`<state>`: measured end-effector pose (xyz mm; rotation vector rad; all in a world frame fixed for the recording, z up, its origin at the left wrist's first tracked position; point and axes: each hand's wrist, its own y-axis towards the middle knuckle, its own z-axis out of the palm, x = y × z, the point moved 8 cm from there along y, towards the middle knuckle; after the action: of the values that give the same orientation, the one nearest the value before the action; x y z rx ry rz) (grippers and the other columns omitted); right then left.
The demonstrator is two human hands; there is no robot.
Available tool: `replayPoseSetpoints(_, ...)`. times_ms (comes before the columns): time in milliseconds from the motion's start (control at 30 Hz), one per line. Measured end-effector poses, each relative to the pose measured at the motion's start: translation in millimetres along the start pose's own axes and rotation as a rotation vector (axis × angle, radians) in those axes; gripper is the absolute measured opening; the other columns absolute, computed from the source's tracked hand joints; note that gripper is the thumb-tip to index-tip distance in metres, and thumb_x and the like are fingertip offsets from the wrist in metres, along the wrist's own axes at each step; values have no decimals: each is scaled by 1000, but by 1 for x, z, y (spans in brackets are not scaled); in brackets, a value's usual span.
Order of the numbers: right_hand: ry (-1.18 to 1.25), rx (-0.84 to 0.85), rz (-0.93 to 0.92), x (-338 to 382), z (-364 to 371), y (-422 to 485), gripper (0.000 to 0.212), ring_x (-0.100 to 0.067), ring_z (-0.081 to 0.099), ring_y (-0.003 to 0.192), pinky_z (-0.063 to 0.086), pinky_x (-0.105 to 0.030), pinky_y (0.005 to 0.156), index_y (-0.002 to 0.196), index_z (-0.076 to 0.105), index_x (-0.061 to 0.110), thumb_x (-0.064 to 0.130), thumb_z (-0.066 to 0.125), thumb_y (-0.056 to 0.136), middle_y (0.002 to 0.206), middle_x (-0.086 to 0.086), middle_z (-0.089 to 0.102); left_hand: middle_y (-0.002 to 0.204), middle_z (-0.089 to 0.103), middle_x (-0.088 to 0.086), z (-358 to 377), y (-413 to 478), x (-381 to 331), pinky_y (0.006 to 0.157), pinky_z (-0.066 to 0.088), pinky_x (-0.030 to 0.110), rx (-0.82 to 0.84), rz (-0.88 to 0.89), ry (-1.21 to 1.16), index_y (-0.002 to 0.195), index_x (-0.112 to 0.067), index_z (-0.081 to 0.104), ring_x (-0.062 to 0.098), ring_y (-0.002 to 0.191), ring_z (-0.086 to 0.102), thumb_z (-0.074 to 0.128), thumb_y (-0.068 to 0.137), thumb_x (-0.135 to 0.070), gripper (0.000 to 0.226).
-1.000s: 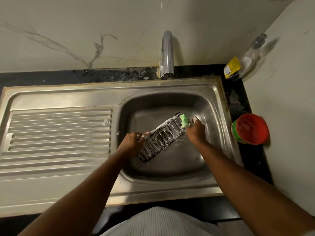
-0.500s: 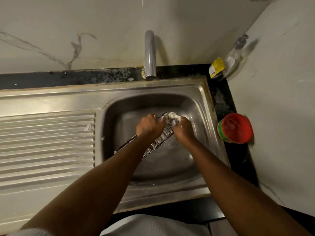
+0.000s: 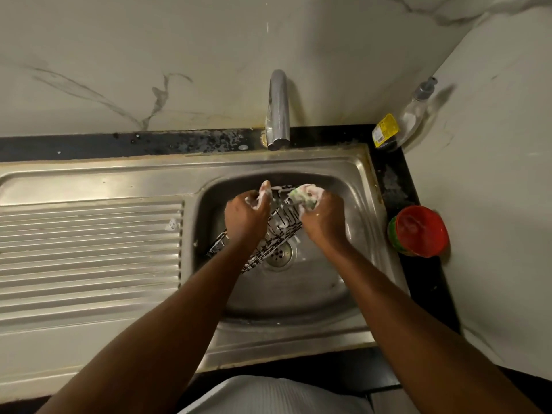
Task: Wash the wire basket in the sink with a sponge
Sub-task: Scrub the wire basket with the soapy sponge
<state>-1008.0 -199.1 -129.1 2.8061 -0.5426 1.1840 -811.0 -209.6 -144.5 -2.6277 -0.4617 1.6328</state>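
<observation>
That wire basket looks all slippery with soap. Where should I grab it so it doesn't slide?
Probably its far end, coming from the left, where the left hand grips the wire basket now. It lies slanted in the sink, and open wires let fingers hook through despite suds. That leaves the right side for the right hand and sponge.

Dim warm light, dull glare on the sink (image 3: 89,180), a shadow thrown rightward from the bottle (image 3: 413,115), frame edges bowed.

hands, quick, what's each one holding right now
Left hand: grips the wire basket.
Right hand: grips the soapy sponge.
</observation>
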Motion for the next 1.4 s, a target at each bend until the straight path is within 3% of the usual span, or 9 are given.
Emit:
replayPoseSetpoints(200,-85,19,-529,52,6,-40,37,-15,69,106,54,-29,93,119,75,15,5,69,84,117,1,76,53,47,1,-8,9,-6,54,32,34,-42,-62,-126,55,-20,49,15,51,37,52,87,-42,40)
replayPoseSetpoints(400,-16,-48,-4,-31,-8,2,25,-15,73,91,52,-13,70,114,78,14,11,75,89,106,-5,78,76,72,14,-12,2,17,64,55,40,54,-70,-65,83,-6,74,30,68,67,73,85,-64,59)
replayPoseSetpoints(533,85,-40,82,-20,0,10,27,-14,74,85,56,-16,65,114,78,9,4,75,87,102,-7,79,48,52,-10,-15,3,11,48,36,27,44,-87,-142,58,-22,59,6,45,44,74,95,-42,44)
replayPoseSetpoints(700,-84,-101,-149,17,-1,-8,32,-23,75,91,57,-26,79,113,78,7,-3,73,82,103,-9,79,74,67,-1,-32,15,22,56,49,24,-18,-172,-206,82,-18,66,13,66,62,71,98,-29,20)
replayPoseSetpoints(833,12,-38,-12,-4,3,4,35,-20,74,93,52,-10,69,123,74,7,1,72,88,110,-11,77,63,63,-4,-18,20,13,61,50,35,295,-126,-169,75,-21,64,14,57,58,62,104,-37,33)
replayPoseSetpoints(933,127,-3,125,-20,7,14,34,-11,69,81,42,1,52,125,72,8,4,74,91,108,-8,77,85,73,8,-4,26,-6,75,56,41,613,-92,20,101,-10,72,23,72,68,51,110,-30,31)
replayPoseSetpoints(1100,179,170,-94,3,16,6,16,-3,71,84,54,-13,72,104,80,22,21,80,88,95,15,76,110,74,19,8,33,-15,71,56,35,872,-341,87,115,-1,69,26,87,70,55,107,-19,24)
replayPoseSetpoints(1333,205,82,-32,-4,2,16,20,2,68,84,47,-3,74,111,77,18,14,76,91,93,16,71,97,74,16,30,24,4,64,49,30,530,-302,115,113,0,68,31,81,71,42,109,-47,54)
replayPoseSetpoints(1400,196,29,1,-12,-8,26,16,-3,72,87,55,-14,79,107,78,16,19,76,91,96,9,76,82,69,11,29,19,3,64,48,33,494,-240,15,105,-1,68,25,72,64,41,109,-53,59)
